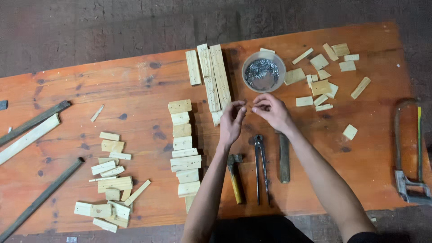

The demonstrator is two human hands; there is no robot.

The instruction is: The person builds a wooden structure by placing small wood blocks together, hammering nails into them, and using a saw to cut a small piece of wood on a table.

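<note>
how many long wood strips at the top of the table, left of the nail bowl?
3: a shorter strip on the left, then two longer strips touching side by side, just left of the bowl. None looks hidden.

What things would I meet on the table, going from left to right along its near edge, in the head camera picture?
Dark bar → loose heap of wood offcuts → row of stacked wood blocks → hammer → pincers → dark flat tool → hacksaw.
</note>
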